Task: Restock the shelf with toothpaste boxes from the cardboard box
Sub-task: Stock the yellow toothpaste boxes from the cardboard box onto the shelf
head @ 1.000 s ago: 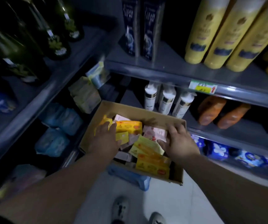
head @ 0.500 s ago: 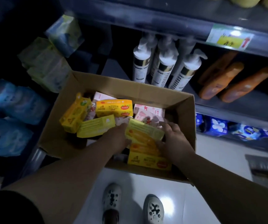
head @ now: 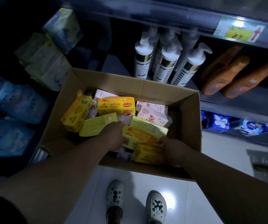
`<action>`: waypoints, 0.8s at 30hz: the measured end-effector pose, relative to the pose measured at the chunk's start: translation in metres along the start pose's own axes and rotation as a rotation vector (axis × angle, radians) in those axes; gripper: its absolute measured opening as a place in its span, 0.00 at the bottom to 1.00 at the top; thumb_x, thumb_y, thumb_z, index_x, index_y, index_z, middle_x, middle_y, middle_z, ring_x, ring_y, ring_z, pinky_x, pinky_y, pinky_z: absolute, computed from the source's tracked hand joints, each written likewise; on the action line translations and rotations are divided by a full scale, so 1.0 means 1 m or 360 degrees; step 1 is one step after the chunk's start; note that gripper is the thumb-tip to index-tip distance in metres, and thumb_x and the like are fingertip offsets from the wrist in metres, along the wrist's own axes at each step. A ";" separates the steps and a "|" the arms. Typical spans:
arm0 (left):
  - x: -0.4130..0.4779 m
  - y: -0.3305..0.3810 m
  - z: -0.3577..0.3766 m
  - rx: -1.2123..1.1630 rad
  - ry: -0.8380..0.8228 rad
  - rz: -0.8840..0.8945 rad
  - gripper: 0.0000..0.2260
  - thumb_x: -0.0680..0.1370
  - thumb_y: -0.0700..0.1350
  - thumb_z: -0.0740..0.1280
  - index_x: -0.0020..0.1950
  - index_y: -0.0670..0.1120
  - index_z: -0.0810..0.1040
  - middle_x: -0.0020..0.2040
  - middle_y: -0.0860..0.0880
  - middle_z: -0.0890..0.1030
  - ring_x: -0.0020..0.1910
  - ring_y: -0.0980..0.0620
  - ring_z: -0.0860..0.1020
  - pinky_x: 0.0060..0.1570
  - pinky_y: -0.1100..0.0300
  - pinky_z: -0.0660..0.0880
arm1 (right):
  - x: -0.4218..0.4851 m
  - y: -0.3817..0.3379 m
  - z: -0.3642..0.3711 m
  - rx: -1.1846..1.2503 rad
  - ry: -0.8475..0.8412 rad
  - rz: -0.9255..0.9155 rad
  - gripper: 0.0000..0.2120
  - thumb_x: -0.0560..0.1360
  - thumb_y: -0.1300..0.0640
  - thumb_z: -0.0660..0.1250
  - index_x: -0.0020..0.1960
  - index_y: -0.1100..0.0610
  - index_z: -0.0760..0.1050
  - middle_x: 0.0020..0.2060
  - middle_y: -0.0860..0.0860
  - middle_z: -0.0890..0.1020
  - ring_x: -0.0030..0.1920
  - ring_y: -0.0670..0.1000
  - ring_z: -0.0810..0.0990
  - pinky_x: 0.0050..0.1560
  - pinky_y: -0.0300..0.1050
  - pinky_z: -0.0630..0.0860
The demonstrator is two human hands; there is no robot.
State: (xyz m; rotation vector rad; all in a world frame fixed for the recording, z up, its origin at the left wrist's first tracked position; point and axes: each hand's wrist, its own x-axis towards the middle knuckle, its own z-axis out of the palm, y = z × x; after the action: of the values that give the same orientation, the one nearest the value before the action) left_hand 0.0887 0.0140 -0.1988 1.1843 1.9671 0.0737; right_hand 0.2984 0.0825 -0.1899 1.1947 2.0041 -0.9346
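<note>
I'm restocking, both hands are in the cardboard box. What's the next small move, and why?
Probably lift the yellow boxes straight up out of the cardboard box: the left hand and right hand seem to grip them from either side, and nothing lies on top.

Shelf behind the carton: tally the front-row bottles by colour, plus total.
white pump bottles: 3
orange bottles: 3
Total: 6
More pump heads show behind the white ones, but they are too blurred to count.
</note>
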 end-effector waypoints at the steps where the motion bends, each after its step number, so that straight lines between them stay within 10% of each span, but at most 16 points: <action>1: -0.001 -0.001 -0.001 0.0007 0.0002 0.0001 0.19 0.73 0.46 0.73 0.62 0.46 0.74 0.57 0.46 0.78 0.54 0.47 0.77 0.51 0.53 0.76 | 0.001 0.001 0.001 -0.0017 -0.0025 0.0005 0.28 0.73 0.46 0.72 0.69 0.52 0.66 0.64 0.51 0.74 0.62 0.54 0.75 0.60 0.44 0.73; 10: -0.017 0.000 -0.011 0.0008 0.0089 -0.0007 0.20 0.73 0.48 0.73 0.63 0.47 0.72 0.57 0.47 0.78 0.55 0.48 0.76 0.52 0.53 0.75 | 0.004 -0.003 0.005 -0.0163 -0.0131 -0.0089 0.14 0.77 0.55 0.65 0.62 0.55 0.73 0.58 0.55 0.79 0.58 0.56 0.78 0.57 0.45 0.73; 24: -0.063 0.023 -0.047 -0.0185 0.0369 0.0043 0.17 0.72 0.46 0.74 0.59 0.47 0.74 0.58 0.46 0.76 0.60 0.45 0.73 0.55 0.51 0.74 | -0.034 -0.015 -0.041 0.0263 0.0547 -0.0361 0.13 0.81 0.52 0.60 0.63 0.44 0.74 0.61 0.57 0.78 0.57 0.58 0.78 0.53 0.40 0.70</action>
State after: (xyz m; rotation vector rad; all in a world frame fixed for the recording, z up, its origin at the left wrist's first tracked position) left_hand 0.0880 -0.0054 -0.1189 1.1692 2.1156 0.3487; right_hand 0.2919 0.0953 -0.1361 1.3079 2.4139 -1.0819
